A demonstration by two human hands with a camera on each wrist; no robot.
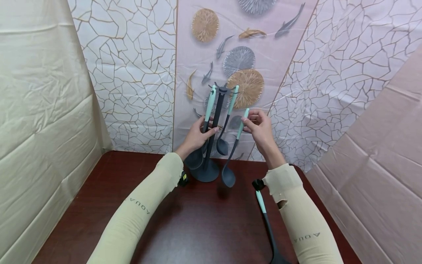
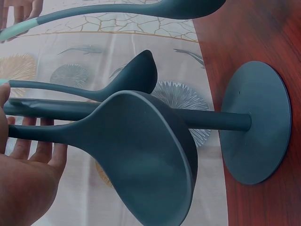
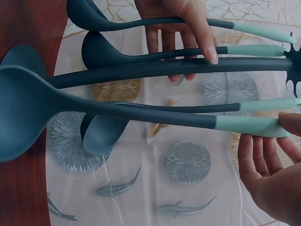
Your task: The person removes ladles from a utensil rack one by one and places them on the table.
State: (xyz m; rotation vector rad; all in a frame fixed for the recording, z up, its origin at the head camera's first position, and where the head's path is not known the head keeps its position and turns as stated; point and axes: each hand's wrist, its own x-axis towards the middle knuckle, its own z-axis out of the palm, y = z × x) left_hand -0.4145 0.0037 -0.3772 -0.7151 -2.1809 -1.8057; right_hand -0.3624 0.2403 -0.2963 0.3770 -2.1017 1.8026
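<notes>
My right hand [image 1: 262, 132] pinches the mint-green handle of a dark cooking spoon [image 1: 228, 177], which hangs bowl-down beside the utensil stand [image 1: 208, 176]. In the right wrist view, thumb and fingers hold the handle's end, below the stand's hooked top [image 3: 294, 63]. My left hand [image 1: 194, 138] grips the stand's dark pole, its thumb in front and fingers behind, next to the hanging utensils. A large ladle [image 2: 146, 150] hangs on the left hand's side, with another mint-handled utensil [image 3: 101, 52] close by. On the other side hangs a smaller ladle [image 1: 222, 146].
Another mint-handled utensil [image 1: 268, 227] lies on the dark red table [image 1: 197, 227], near the right forearm; its head is partly cut off. A patterned cloth [image 1: 132, 73] stands behind the table, with plain cloth walls [image 1: 43, 91] at the sides.
</notes>
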